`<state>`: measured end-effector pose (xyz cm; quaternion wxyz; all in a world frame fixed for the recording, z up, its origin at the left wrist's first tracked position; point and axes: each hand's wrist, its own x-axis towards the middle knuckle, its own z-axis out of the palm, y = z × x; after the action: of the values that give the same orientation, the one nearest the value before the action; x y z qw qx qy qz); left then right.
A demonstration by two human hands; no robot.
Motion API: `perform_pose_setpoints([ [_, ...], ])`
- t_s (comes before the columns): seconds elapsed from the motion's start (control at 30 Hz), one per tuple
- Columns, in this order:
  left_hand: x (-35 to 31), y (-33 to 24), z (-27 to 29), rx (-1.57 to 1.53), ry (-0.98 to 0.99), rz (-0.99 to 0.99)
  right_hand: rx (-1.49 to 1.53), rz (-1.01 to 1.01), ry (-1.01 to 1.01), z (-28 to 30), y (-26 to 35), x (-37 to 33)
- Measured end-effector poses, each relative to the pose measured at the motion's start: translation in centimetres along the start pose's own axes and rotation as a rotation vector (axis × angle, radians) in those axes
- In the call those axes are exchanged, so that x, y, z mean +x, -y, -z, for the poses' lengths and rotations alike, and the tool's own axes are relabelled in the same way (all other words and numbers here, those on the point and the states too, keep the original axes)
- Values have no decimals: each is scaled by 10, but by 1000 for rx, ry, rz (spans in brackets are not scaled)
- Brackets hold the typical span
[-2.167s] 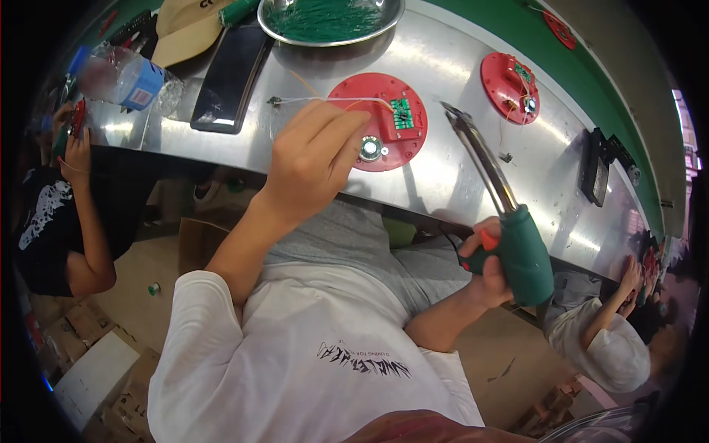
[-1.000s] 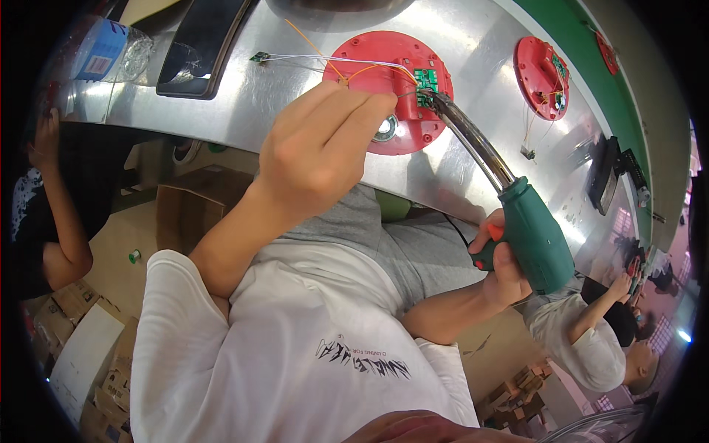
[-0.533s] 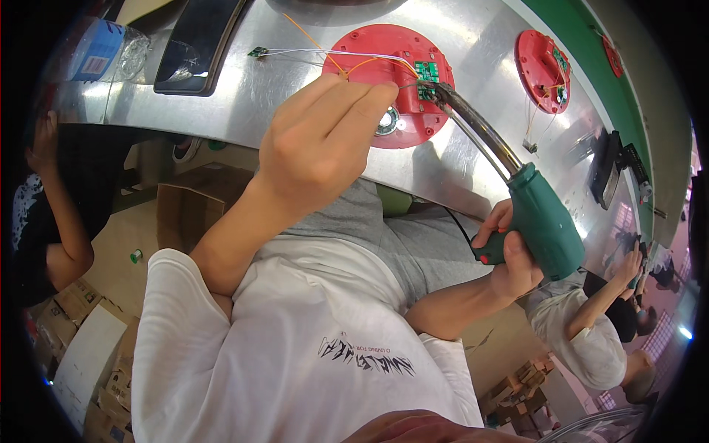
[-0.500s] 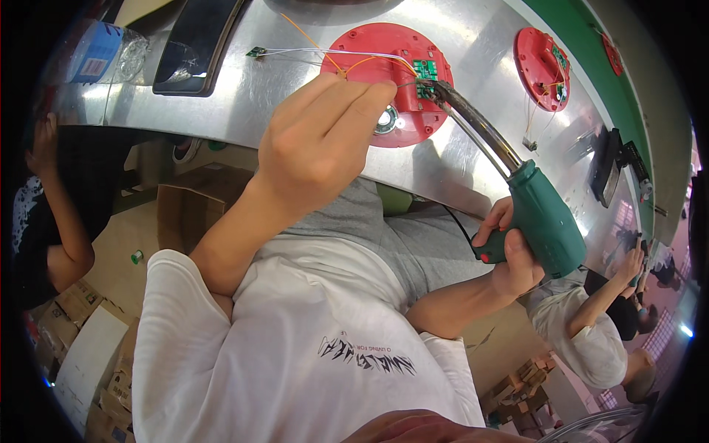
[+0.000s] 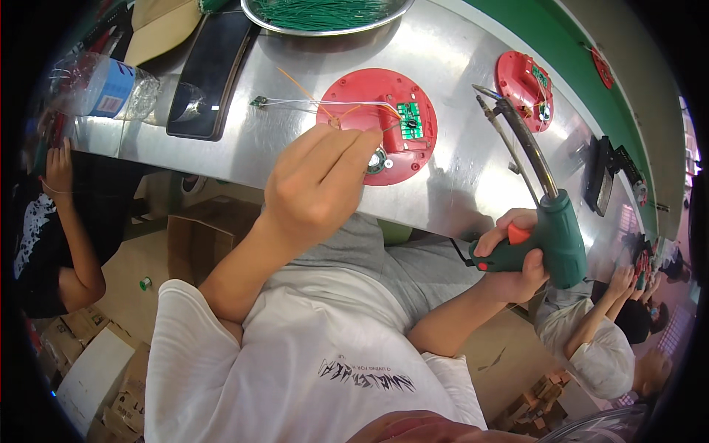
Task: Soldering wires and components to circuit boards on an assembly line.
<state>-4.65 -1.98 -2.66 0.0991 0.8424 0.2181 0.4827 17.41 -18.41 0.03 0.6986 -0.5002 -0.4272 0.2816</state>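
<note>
In my right hand [image 5: 517,251] is a green soldering gun [image 5: 565,240] with a red trigger, its fingers wrapped round the grip. The gun's long metal tip points up, to the right of a round red plastic housing [image 5: 354,85] and apart from it. My left hand [image 5: 314,177] is pinched at the housing's lower left, over a thin dark wire that runs to the green circuit board [image 5: 410,122] on the housing. Below the board, a small round speaker [image 5: 375,161] is partly hidden by my left fingers. White and orange wires trail left to a tiny board [image 5: 258,101].
A metal bowl of green wires [image 5: 325,16] stands at the back. Left lie a black phone [image 5: 210,77], a plastic bottle [image 5: 111,92] and a tan cap [image 5: 159,33]. Another red housing [image 5: 513,77] sits at right. Other people work at both sides, one in white [image 5: 583,325].
The soldering gun has drawn back from the circuit board, its tip now off to the right. My left hand keeps its pinch by the housing. The view has shifted, showing more of the table's far side.
</note>
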Motion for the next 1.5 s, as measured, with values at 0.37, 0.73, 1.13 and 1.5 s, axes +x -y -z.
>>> perform_pose_setpoints([
  [0.37, 0, 0, 10, -49, 48, 56, 77, -99, -90, 0, -9, 2],
  [0.73, 17, -2, 17, -108, 124, 315, 161, -77, -106, 3, -15, -2],
  [1.13, 45, -2, 50, -81, -21, 288, 130, -32, -76, -6, -13, -2],
  [1.5, 34, -11, 28, -104, 48, 283, -184, 95, 16, -31, 2, -21],
])
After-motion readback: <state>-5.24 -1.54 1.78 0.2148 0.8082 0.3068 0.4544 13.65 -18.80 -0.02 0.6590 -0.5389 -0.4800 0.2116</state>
